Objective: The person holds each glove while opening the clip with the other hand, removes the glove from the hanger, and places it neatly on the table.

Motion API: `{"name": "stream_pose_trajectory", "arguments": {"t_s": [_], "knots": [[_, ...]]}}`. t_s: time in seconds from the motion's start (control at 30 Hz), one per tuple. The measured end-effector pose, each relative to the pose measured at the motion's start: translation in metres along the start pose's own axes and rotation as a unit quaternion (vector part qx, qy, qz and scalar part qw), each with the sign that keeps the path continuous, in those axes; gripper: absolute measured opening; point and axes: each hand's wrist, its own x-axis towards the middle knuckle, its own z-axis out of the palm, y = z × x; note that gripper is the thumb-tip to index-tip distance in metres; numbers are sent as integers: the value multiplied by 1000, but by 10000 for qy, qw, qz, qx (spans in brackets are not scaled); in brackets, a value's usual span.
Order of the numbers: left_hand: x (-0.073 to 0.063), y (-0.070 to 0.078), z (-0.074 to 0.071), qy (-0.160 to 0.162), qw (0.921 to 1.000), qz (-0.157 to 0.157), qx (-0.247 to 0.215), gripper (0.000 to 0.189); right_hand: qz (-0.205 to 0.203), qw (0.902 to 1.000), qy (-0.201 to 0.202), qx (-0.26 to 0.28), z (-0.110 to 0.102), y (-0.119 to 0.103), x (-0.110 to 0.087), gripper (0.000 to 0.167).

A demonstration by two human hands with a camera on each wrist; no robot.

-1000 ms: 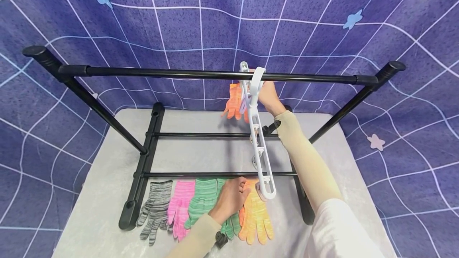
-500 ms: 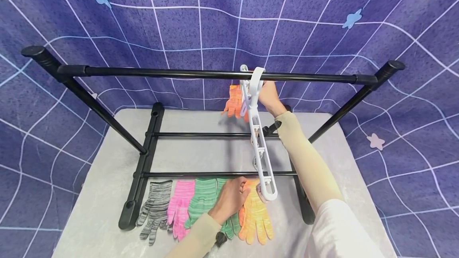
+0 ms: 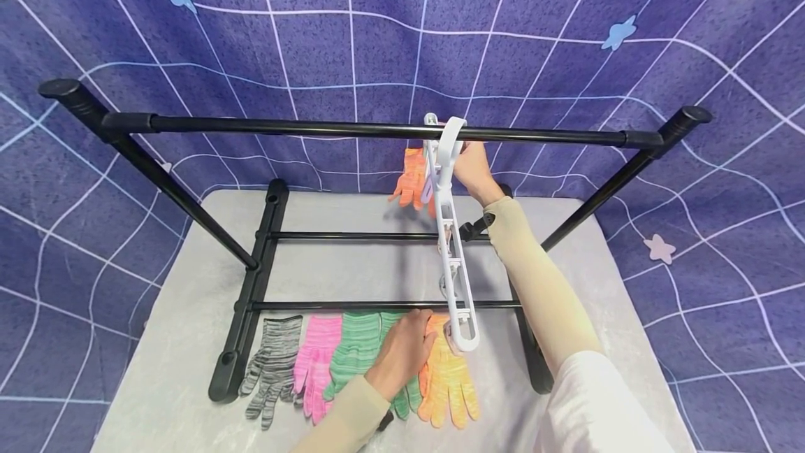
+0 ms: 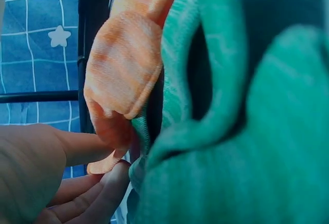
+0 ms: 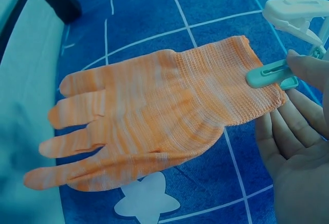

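My right hand (image 3: 473, 168) pinches a clothes-peg clip (image 5: 271, 74) between thumb and fingers at the far end of a white clip hanger (image 3: 454, 250). The clip overlaps the cuff of an orange glove (image 5: 154, 111), which hangs with its fingers down. In the head view the hanger partly hides this glove and the hand. Below, my left hand (image 3: 402, 351) lies over the green gloves (image 3: 355, 344), its fingers at the cuff of an orange-yellow glove (image 3: 449, 386). In the left wrist view, thumb and fingers pinch a bit of orange knit (image 4: 126, 64) beside the green knit.
The hanger hooks over the top bar (image 3: 302, 128) of a black rack. A grey striped glove (image 3: 277, 362) and pink gloves (image 3: 317, 362) lie left of the green ones on the pale table (image 3: 170, 369). Behind hangs a purple curtain (image 3: 352, 40).
The near end of the hanger has swung slightly left. My left hand has shifted a little; my right hand keeps its place at the clip.
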Motion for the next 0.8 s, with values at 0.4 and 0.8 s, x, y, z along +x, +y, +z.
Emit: {"name": "stream_pose_trajectory", "arguments": {"t_s": [0.4,0.8], "knots": [[-1,2,-20,317,9994,-109,-4,21,-65,9999,-91,60,-2,-2,0,38],[37,-14,-98,795,9929,-161,-867,20,-242,9994,-250,86,-4,-2,0,45]]}}
